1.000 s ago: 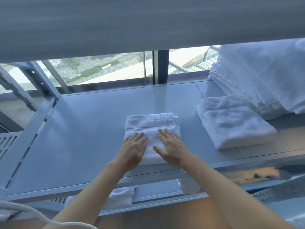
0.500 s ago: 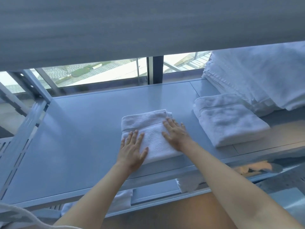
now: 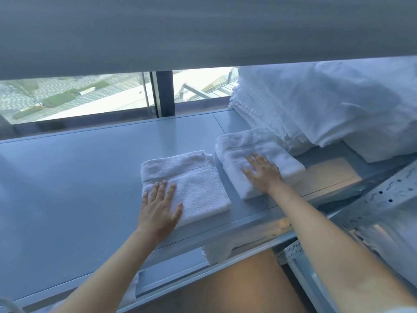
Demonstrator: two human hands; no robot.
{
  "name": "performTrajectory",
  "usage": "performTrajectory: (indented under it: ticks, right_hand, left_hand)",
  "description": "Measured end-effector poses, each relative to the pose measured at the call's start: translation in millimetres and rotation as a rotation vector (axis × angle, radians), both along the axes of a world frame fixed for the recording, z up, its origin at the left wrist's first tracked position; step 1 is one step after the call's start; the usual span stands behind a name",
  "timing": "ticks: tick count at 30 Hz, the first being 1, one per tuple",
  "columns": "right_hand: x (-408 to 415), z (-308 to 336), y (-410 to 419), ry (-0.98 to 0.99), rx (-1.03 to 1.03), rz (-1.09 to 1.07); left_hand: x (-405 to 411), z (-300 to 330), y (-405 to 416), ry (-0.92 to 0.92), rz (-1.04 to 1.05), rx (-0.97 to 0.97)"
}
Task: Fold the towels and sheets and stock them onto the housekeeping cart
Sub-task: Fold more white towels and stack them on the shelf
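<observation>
Both hands lie flat, left hand (image 3: 159, 210) on one towel (image 3: 194, 188), right hand (image 3: 262, 173) on another (image 3: 248, 143); careless sliding could unfold them.

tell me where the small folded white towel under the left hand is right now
In the head view, the small folded white towel lies mid-shelf on the grey cart shelf, just left of a thicker folded white towel under the right hand.

It looks like a hotel linen area high in a building: a grey metal shelf (image 3: 79, 168) holds folded white towels (image 3: 189, 177), and behind the shelf a window (image 3: 74, 96) overlooks rooftops.
</observation>
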State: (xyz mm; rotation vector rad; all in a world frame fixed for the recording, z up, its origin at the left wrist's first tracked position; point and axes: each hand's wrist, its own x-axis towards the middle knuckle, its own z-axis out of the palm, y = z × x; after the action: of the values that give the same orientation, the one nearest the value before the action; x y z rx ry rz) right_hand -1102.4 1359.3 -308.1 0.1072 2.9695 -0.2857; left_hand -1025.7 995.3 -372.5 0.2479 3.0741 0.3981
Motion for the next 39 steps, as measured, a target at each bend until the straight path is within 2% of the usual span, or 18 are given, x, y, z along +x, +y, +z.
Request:
performTrajectory:
  ticks: [8, 29, 31, 34, 36, 39]
  right_hand:
    - [-6.8, -12.4, -42.3, 0.024, -0.022, 0.08]
    - [56.6, -17.9, -234.5, 0.043, -0.06, 0.141]
    - [67.8, -9.7, -258.1, 0.132, -0.095, 0.15]
    - [96.2, -6.7, -312.6, 0.318, -0.119, 0.286]
    - [110.9, -12.8, -353.2, 0.272, -0.12, 0.309]
    - [116.2, -22.8, -402.2, 0.056, -0.199, 0.181]
  left_hand:
    - [13.5, 7.4, -28.4, -0.003, 0.032, 0.012]
    - [112.6, 6.5, -217.1, -0.011, 0.159, 0.036]
    - [121.6, 6.1, -238.2, -0.009, 0.163, 0.034]
    - [128.9, 9.8, -262.0, -0.017, 0.168, 0.077]
    - [129.3, 13.5, -269.7, -0.011, 0.184, 0.124]
    - [131.3, 18.3, -275.5, 0.015, 0.303, 0.169]
